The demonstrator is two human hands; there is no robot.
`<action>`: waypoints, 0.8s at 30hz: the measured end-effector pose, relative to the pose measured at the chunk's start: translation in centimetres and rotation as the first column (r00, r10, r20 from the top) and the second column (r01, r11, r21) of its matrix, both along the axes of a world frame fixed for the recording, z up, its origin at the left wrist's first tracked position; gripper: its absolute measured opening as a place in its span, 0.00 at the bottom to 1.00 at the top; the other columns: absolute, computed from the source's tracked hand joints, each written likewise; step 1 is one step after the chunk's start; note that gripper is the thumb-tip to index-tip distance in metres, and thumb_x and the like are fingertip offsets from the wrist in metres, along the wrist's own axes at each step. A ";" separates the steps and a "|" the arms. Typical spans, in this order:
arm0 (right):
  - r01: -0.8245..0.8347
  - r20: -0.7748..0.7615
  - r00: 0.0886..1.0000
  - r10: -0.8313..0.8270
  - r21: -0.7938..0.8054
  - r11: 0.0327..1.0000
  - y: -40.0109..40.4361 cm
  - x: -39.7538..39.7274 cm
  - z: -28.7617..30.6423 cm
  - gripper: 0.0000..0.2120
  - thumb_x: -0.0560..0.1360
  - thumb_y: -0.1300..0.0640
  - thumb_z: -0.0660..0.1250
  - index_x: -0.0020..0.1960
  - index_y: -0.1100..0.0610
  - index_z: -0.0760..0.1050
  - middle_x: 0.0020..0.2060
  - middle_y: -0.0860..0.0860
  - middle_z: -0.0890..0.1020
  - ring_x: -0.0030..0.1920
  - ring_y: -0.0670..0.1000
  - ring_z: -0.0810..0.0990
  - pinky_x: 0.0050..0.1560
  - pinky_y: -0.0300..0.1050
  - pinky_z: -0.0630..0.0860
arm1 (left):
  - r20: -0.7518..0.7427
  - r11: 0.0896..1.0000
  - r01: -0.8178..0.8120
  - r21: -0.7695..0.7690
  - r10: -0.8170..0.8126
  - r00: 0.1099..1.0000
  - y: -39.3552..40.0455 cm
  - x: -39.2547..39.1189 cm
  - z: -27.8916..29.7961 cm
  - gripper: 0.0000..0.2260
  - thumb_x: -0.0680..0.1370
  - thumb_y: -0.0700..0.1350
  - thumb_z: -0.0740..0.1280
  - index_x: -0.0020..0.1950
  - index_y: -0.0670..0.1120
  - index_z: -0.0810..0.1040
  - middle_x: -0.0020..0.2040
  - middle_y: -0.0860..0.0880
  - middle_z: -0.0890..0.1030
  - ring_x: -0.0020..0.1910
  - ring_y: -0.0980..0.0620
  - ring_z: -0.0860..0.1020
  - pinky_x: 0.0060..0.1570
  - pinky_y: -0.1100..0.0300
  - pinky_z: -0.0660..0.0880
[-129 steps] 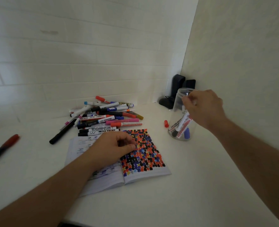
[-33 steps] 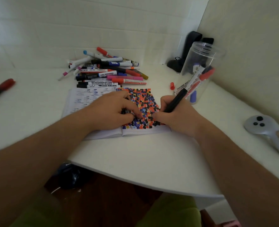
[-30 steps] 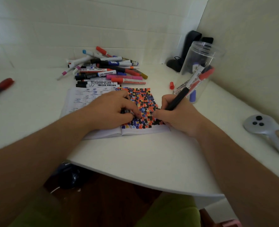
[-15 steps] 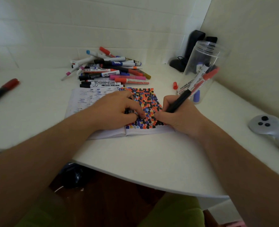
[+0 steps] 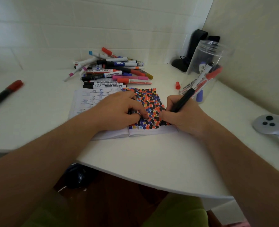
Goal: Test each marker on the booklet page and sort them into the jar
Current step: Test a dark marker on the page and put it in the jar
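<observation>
Marker (image 5: 182, 102), black, sits in right hand (image 5: 184, 117) in a pen grip: fingers curled round the lower barrel, tip down at the right edge of the booklet (image 5: 102, 97) page, over the coloured dots. Tip itself hidden behind fingers, so contact can't be confirmed. Left hand (image 5: 117, 113) presses on the page near the fold; fingers curled, with something small and dark under them, can't tell what. Jar (image 5: 205, 66) stands just right of the booklet, open top, a few markers inside. Pile (image 5: 112, 71) of markers lies behind the booklet on the counter (image 5: 143, 154). Handling, my guess: light, rigid, smooth plastic. Hold mid-barrel, light pressure, drop it into the jar end first.
</observation>
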State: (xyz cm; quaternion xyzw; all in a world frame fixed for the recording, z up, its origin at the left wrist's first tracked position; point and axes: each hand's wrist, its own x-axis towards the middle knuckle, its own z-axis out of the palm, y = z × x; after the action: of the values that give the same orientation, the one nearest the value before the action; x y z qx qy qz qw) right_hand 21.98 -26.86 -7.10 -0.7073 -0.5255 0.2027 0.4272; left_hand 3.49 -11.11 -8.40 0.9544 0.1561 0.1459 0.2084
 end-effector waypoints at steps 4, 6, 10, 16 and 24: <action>-0.006 -0.012 1.000 0.006 -0.016 1.000 -0.1 0.1 0.0 0.18 0.73 0.64 0.76 0.32 0.57 0.69 0.24 0.50 0.72 0.27 0.47 0.70 0.28 0.35 0.70 | 0.002 1.000 -0.001 0.000 0.001 1.000 0.0 0.0 0.0 0.13 0.74 0.56 0.63 0.55 0.67 0.84 0.49 0.56 0.74 0.48 0.57 0.73 0.49 0.50 0.75; -0.013 -0.011 1.000 0.013 -0.023 1.000 -0.2 0.1 0.0 0.19 0.72 0.64 0.76 0.31 0.56 0.69 0.24 0.49 0.72 0.26 0.46 0.70 0.28 0.35 0.70 | 0.004 1.000 -0.001 0.002 0.001 1.000 0.0 0.0 0.0 0.12 0.75 0.56 0.64 0.55 0.66 0.84 0.49 0.56 0.74 0.48 0.57 0.73 0.48 0.50 0.75; -0.022 -0.005 1.000 0.022 -0.024 0.999 -0.1 0.2 0.0 0.18 0.73 0.63 0.76 0.31 0.55 0.69 0.24 0.50 0.72 0.26 0.46 0.71 0.29 0.36 0.71 | -0.002 1.000 -0.003 0.001 0.003 1.000 0.0 -0.1 -0.1 0.11 0.78 0.53 0.65 0.55 0.65 0.84 0.48 0.55 0.74 0.49 0.58 0.73 0.49 0.51 0.74; -0.014 -0.369 0.925 0.087 0.197 0.980 -0.2 0.5 0.7 0.09 0.73 0.61 0.75 0.41 0.58 0.75 0.26 0.48 0.75 0.23 0.46 0.68 0.24 0.36 0.66 | 0.100 0.992 -0.037 -0.123 0.050 0.994 0.2 -0.5 0.2 0.16 0.85 0.40 0.61 0.69 0.57 0.70 0.55 0.60 0.82 0.55 0.61 0.78 0.55 0.61 0.74; -0.115 -0.588 0.786 0.191 0.165 0.980 -0.2 0.7 0.5 0.18 0.75 0.52 0.59 0.51 0.57 0.85 0.36 0.58 0.82 0.31 0.53 0.72 0.28 0.42 0.64 | 0.176 0.986 -0.097 -0.136 0.120 0.977 0.4 -0.5 0.3 0.14 0.75 0.47 0.77 0.58 0.58 0.81 0.53 0.61 0.84 0.54 0.63 0.80 0.58 0.62 0.76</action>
State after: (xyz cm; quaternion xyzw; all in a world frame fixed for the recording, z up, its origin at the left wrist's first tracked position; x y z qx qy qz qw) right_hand 22.68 -27.03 -6.58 -0.5346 -0.4298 0.4180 0.5956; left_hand 3.01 -10.75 -8.11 0.9118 0.1971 0.2343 0.2737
